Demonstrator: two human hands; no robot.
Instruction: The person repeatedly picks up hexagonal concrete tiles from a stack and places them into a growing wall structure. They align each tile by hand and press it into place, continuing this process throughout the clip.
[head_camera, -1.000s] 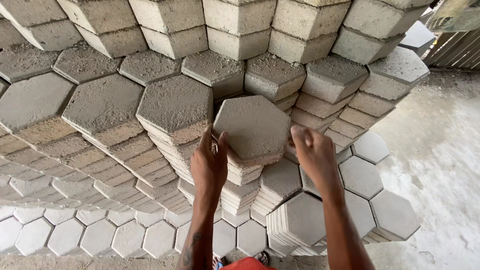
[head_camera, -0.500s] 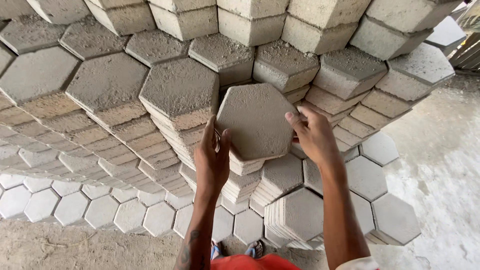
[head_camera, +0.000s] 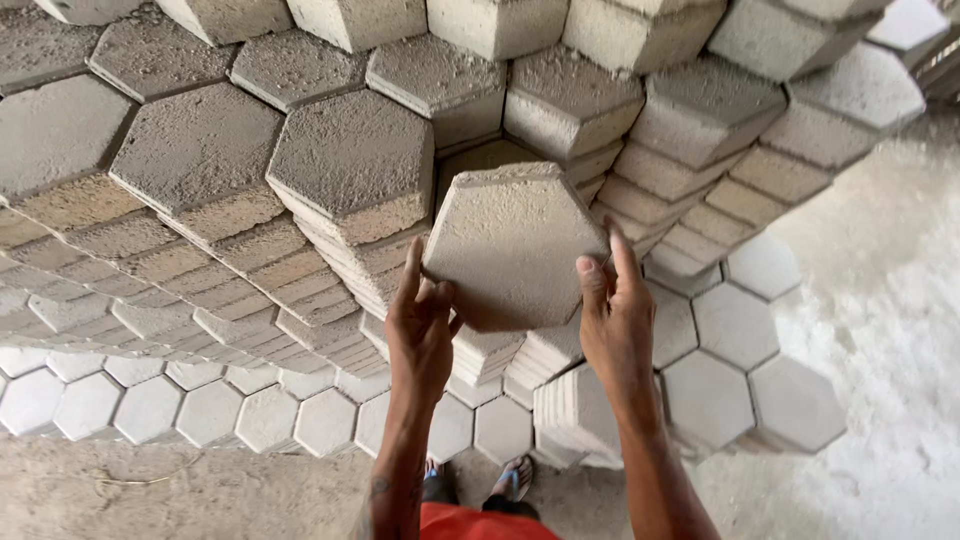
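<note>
Both hands are gripping a grey hexagonal paver (head_camera: 512, 245): the left hand (head_camera: 422, 330) is clasping its lower left edge, the right hand (head_camera: 615, 315) its lower right. The paver is hanging tilted above the stacked pavers (head_camera: 350, 170), clear of them.

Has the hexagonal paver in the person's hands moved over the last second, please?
Yes. The hexagonal paver, gripped by the left hand and right hand, has lifted off its stack and tilted up.
</note>
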